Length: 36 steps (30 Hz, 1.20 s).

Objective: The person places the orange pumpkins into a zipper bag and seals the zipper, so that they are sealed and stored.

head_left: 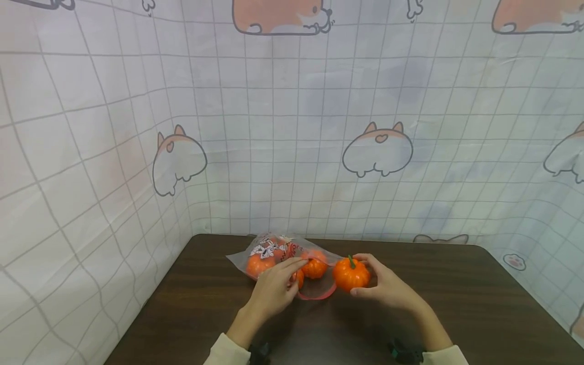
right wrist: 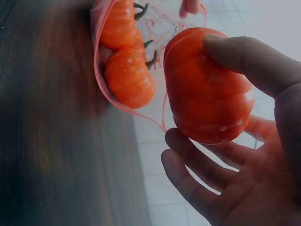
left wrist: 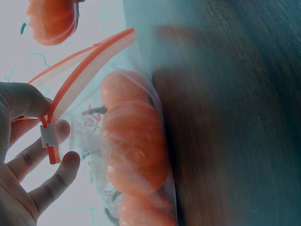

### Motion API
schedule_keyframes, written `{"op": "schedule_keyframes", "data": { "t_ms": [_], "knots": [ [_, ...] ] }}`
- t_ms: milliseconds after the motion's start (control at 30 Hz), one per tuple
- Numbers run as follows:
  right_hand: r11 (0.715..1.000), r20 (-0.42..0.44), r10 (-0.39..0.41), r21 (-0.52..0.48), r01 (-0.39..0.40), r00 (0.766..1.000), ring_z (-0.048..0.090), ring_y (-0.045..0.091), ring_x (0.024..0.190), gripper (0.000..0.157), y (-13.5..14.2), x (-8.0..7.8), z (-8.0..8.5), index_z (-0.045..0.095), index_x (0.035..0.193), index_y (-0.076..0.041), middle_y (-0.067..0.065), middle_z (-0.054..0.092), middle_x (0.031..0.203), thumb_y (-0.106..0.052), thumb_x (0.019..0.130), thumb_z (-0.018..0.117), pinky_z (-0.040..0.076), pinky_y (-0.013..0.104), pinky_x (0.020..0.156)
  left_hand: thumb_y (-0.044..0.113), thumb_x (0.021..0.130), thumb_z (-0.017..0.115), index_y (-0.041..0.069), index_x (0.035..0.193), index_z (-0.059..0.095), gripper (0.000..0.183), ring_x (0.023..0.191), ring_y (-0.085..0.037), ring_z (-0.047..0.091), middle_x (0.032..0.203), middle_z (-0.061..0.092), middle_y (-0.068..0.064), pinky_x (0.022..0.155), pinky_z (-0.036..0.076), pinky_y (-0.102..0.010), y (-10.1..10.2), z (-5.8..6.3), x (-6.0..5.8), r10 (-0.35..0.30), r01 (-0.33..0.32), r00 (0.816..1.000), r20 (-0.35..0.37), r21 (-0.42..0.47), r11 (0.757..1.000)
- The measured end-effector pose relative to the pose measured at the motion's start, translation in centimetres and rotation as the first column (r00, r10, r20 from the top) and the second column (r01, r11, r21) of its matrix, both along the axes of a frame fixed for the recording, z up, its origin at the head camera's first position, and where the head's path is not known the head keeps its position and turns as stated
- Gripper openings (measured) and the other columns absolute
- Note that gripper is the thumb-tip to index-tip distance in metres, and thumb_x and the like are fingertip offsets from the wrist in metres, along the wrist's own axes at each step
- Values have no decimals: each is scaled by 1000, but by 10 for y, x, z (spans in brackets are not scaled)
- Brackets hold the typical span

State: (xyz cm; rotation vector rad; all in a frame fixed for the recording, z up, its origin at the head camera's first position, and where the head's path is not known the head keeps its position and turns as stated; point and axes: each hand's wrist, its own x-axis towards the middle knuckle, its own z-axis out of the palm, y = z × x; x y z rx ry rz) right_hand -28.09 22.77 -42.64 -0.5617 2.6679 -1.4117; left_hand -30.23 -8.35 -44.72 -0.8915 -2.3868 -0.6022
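Observation:
A clear zip bag with a red zip edge lies on its side on the table, its mouth spread toward the right. Several small orange pumpkins with green stems are inside it. My left hand pinches the bag's red edge between thumb and fingers, right by the white zip slider. Just right of the mouth, my right hand grips another orange pumpkin, thumb on one side and fingers on the other. That pumpkin is held above the table, stem up in the head view.
The dark wood-grain table reaches back to a white grid-patterned curtain with cartoon dogs, which also hangs along both sides. Printed lettering marks the bag's far part.

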Motion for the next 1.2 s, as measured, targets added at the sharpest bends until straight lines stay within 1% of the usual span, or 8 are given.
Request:
{"op": "schedule_keyframes", "data": {
  "t_ms": [167, 433, 600, 767, 900, 1067, 1200],
  "knots": [
    [999, -18, 43, 4, -43, 999, 60, 32, 119, 76, -3, -1, -3, 39, 149, -11, 23, 49, 145, -29, 87, 80, 55, 44, 94, 6, 83, 74, 19, 134, 68, 52, 56, 1, 32, 129, 71, 5, 48, 21, -15, 1, 1, 0, 0, 0, 1000, -7, -2, 1000],
    [996, 5, 86, -15, -86, 996, 61, 29, 117, 76, -11, -2, -8, 38, 150, -12, 22, 55, 140, -28, 88, 80, 54, 38, 91, 7, 83, 74, 20, 133, 69, 52, 56, 2, 32, 129, 71, 5, 48, 21, -15, 1, 2, 1, 5, -5, 1000, -7, -2, 1000],
    [997, 24, 79, 2, -79, 997, 62, 27, 114, 76, -16, -3, -13, 39, 149, -13, 20, 57, 138, -30, 87, 80, 53, 36, 90, 6, 84, 74, 20, 133, 69, 52, 54, 1, 29, 130, 71, 4, 48, 19, -15, 1, 2, 1, 5, -5, 1000, 4, -1, 1000],
    [996, 41, 88, 7, -88, 995, 62, 27, 115, 78, -20, -4, -17, 38, 150, -11, 19, 58, 137, -30, 87, 80, 53, 38, 92, 6, 83, 75, 16, 133, 69, 51, 54, 0, 28, 131, 71, 3, 48, 20, -15, 1, 1, 2, 1, -1, 1000, 5, 6, 1000],
    [995, 25, 101, 13, -101, 995, 62, 27, 114, 78, -23, -4, -19, 38, 150, -6, 19, 60, 134, -28, 88, 80, 54, 37, 90, 6, 83, 75, 16, 133, 69, 52, 55, 0, 29, 130, 71, 3, 48, 21, -15, 1, 0, 1, -1, 1, 1000, -4, 3, 1000],
    [996, 19, 88, 29, -88, 996, 63, 23, 110, 79, -26, -4, -22, 38, 150, -6, 17, 63, 131, -29, 87, 80, 53, 33, 87, 6, 82, 75, 17, 133, 69, 52, 55, 0, 31, 130, 71, 4, 48, 21, -15, 2, 0, 1, 0, 0, 1000, -8, -4, 1000],
    [996, 15, 76, 36, -77, 997, 63, 23, 110, 80, -27, -4, -24, 38, 150, -5, 16, 64, 130, -31, 86, 80, 53, 35, 88, 6, 82, 75, 17, 132, 69, 51, 57, -1, 33, 130, 71, 3, 49, 22, -16, 3, -1, 1, -6, 6, 1000, -5, -2, 1000]
  ]
}}
